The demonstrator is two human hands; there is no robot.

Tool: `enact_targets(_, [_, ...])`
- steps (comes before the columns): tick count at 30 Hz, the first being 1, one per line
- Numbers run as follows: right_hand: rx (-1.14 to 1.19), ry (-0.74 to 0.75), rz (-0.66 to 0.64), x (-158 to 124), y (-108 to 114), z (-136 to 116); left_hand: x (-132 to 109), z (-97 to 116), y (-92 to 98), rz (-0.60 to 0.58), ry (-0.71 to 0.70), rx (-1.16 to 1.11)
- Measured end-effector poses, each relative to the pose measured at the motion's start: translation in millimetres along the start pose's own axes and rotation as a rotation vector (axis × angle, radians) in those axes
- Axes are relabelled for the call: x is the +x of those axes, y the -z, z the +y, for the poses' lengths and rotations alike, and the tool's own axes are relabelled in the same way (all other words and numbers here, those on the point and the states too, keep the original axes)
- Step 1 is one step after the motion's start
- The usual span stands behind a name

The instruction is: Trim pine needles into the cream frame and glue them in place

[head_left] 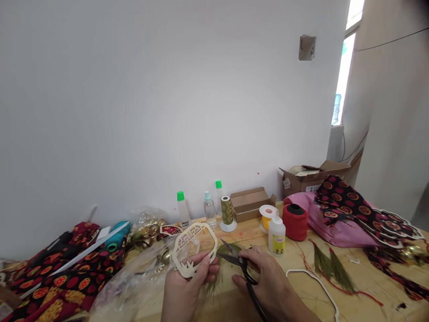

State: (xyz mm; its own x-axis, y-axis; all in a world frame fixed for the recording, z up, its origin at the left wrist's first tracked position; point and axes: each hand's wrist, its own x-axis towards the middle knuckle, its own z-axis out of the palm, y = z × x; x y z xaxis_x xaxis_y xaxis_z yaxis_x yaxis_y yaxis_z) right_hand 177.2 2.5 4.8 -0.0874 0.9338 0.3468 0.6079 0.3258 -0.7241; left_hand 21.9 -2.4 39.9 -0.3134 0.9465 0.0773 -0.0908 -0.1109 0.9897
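Observation:
My left hand (pixel 192 279) grips a pale cut-out wooden frame (pixel 176 258) by its lower right edge. The frame is rounded, with a lattice pattern at the top and a leaf shape at the bottom. In my right hand (pixel 268 277) is a pair of black-handled scissors (pixel 246 268), blades parted and pointing left, their tips close to the frame's right edge. Loose green threads (pixel 214 286) lie on the table beneath and between both hands. Whether the blades touch the frame or a thread, I cannot tell.
A white glue bottle (pixel 276 237), a red thread cone (pixel 295 223) and a green thread spool (pixel 227 210) stand behind my hands. Patterned fabric (pixel 67 281) and a clear plastic bag (pixel 117 286) lie left. Green tassels (pixel 331 266) and a pale wooden outline piece (pixel 321 284) lie right.

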Motion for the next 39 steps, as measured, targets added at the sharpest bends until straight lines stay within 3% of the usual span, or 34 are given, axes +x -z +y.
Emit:
enact_targets(9, [0.124, -0.082, -0.041, 5.1, -2.0, 11.1, -2.6, -0.1, -2.1, 0.006, -0.028, 0.038])
enact_targets(12, [0.175, -0.115, -0.002, 7.1, 0.2, 18.1, -4.1, -2.1, -3.4, 0.0, -0.016, 0.022])
enact_targets(20, [0.05, -0.07, -0.071, -1.0, -1.4, 0.6, 0.7, 1.2, 1.0, 0.018, -0.013, 0.039])
enact_targets(28, [0.032, -0.049, -0.044, -1.8, -1.8, -0.3, -1.0, -1.2, -0.9, 0.056, -0.048, 0.052])
enact_targets(35, [0.311, -0.174, -0.011, 10.0, 1.1, 15.0, -3.4, -1.3, -2.6, 0.038, -0.048, 0.042])
enact_targets(39, [0.261, -0.146, 0.0, 5.5, -1.3, 10.6, -1.0, -3.5, -1.2, 0.044, -0.04, 0.045])
